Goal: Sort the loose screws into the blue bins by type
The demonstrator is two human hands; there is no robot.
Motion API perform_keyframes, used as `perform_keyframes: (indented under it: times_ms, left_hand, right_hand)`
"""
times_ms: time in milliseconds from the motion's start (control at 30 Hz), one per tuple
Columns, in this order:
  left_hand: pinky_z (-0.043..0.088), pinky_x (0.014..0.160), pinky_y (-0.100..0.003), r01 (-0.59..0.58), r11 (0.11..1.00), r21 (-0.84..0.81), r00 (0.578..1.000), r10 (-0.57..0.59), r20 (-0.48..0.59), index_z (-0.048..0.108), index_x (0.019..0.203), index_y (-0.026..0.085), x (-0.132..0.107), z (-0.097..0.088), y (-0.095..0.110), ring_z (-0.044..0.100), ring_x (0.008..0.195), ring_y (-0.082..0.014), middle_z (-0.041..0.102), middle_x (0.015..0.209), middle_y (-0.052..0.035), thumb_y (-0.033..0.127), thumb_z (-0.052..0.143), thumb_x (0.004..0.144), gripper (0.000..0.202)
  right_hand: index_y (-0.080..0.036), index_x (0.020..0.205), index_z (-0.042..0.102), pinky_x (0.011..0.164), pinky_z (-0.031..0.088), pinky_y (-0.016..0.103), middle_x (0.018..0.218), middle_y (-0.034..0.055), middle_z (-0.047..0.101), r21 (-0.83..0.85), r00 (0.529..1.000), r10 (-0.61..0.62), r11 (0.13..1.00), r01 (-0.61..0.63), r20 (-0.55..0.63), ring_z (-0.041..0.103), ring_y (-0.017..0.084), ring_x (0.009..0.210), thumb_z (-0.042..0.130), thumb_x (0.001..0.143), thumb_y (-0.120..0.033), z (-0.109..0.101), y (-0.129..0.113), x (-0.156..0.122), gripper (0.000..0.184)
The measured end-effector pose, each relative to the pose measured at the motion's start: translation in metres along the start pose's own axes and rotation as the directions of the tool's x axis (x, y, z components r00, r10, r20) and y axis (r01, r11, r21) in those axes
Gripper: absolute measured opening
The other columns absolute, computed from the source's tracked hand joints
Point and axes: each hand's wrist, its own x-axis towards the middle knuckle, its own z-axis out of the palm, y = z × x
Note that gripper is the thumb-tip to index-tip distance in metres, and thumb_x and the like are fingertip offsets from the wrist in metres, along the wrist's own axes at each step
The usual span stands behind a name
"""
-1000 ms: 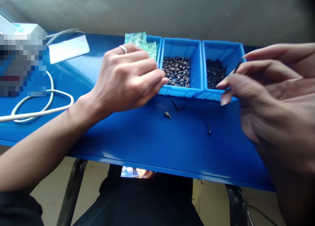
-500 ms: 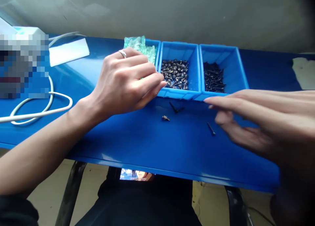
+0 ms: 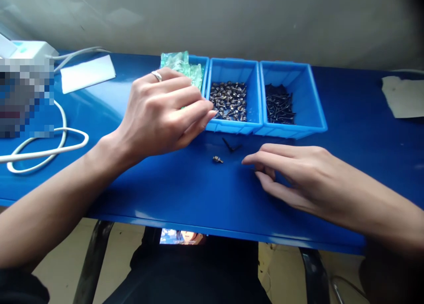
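Note:
My left hand [image 3: 165, 107] hovers at the front of the left bin, fingers curled and thumb against the index finger; what they hold, if anything, is hidden. Behind it, green clear packets [image 3: 179, 62] fill that bin. My right hand [image 3: 294, 176] is low over the table, index finger and thumb apart with nothing visible between them. Left of its fingertips lie a small brass-coloured screw with washers [image 3: 217, 159] and a few black screws [image 3: 231, 146]. The middle bin [image 3: 253, 92] holds many metal screws [image 3: 228, 101], the right bin [image 3: 308, 101] black screws [image 3: 280, 105].
A white cable [image 3: 49, 152] loops on the blue table [image 3: 185, 193] at left, near a folded white paper [image 3: 88, 74] and a white device [image 3: 35, 50]. A pale sheet [image 3: 402, 96] lies at far right. A lit phone screen [image 3: 182, 236] shows below the table edge.
My right hand has moved left and down, toward the loose screws, and covers the spot where a single black screw lay. My left hand keeps its pose. The view has shifted slightly.

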Motion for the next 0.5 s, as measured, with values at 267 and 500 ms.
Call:
perform_keyframes:
  times_ms: [267,500]
  left_hand:
    - [0.069,0.080,-0.040,0.032,0.998,0.060,0.999,-0.030,-0.019,0.072,0.099,0.022,0.003,0.001,0.004,0.079,0.083,-0.0193,0.080,0.095,0.0010,0.028,0.064,0.104,0.011]
    - [0.070,0.081,-0.040,0.001,0.999,0.039,0.998,0.001,-0.056,0.073,0.102,0.018,0.003,0.000,0.003,0.079,0.083,-0.0210,0.081,0.095,-0.0006,0.026,0.069,0.102,0.009]
  right_hand:
    - [-0.031,0.135,0.075,0.064,0.061,0.038,0.123,0.0051,0.078,-0.003,0.711,0.261,0.938,-0.347,-0.653,0.071,0.020,0.081,0.076,0.099,-0.023,-0.016,0.009,0.007,0.037]
    - [-0.010,0.120,0.079,0.078,0.065,0.037,0.117,0.0130,0.081,-0.346,0.927,-0.257,0.925,0.155,-0.272,0.079,0.024,0.097,0.073,0.094,-0.004,0.005,0.001,0.016,0.027]
